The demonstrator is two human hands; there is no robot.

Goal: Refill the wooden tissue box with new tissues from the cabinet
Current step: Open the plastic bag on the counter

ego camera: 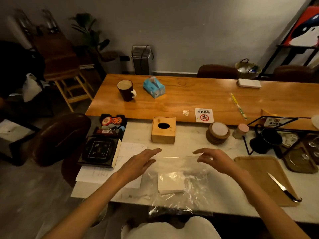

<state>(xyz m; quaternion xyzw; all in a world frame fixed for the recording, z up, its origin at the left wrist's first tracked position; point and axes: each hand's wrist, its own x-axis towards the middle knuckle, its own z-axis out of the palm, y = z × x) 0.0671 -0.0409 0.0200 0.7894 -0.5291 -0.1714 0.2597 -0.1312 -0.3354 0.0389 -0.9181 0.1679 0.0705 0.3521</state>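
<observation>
The wooden tissue box [163, 133] stands upright on the white counter [222, 200], its oval slot on top dark. In front of it lies a clear plastic bag [193, 192] with a white stack of tissues [170, 182] inside. My left hand [140, 163] and my right hand [213, 160] pinch the bag's far edge at either end, and that edge is stretched into a taut line between them. The bag's near end hangs over the counter's front edge.
A black book [99, 151] and papers lie at the left. A wooden tray [255, 171] with a knife [283, 188] lies at the right, coasters [218, 133] and a black rack [269, 140] behind it. A blue tissue pack [154, 87] and mug [126, 90] sit on the wooden table [189, 100].
</observation>
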